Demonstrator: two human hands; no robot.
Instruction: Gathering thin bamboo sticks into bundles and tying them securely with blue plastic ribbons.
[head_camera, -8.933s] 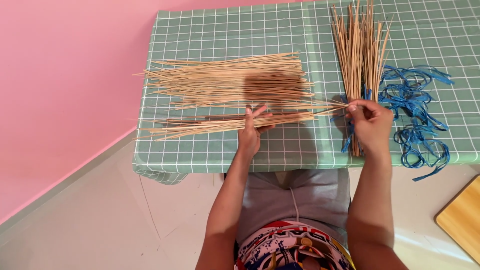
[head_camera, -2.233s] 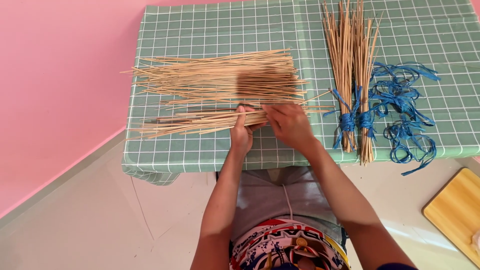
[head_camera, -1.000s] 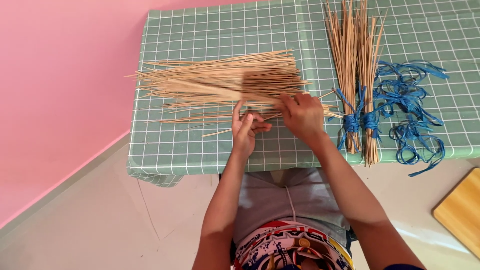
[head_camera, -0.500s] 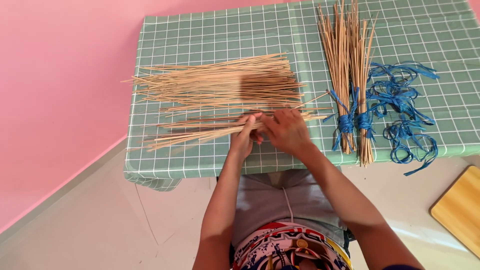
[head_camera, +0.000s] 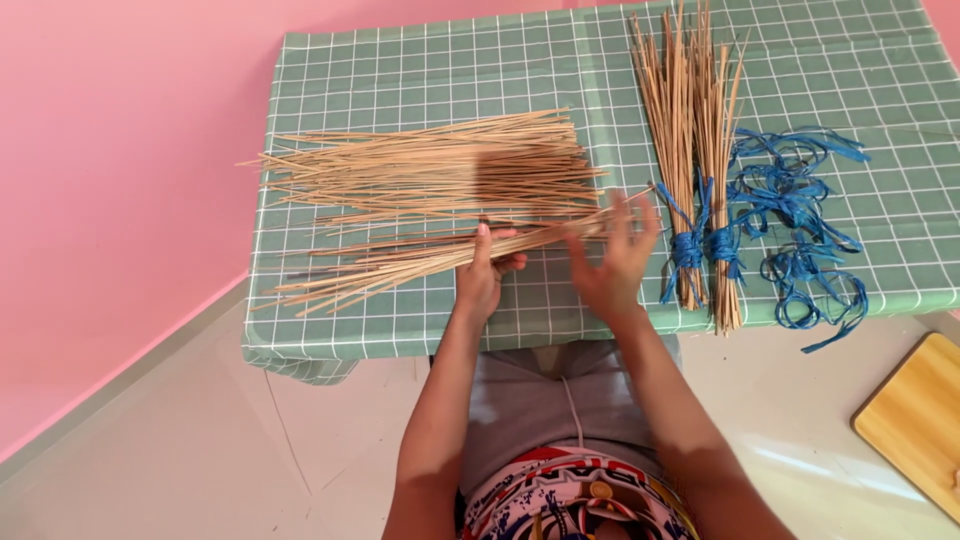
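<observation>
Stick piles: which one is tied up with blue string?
The upright bundles at the right, beside the loose blue strings. The big pile and the bunch in the hands lie sideways, untied.

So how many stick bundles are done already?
Two thin tan stick bundles tied with blue ribbon look done. The left hand and right hand are gathering a third small bunch. The big loose pile of sticks and loose blue ribbons remain.

Sticks, bundles and ribbon spread across the table

On the table, a loose stick pile lies left; nearer the edge, a smaller bunch. Two tied bundles lie right, ribbon strips beyond them; a board sits on the floor.
</observation>
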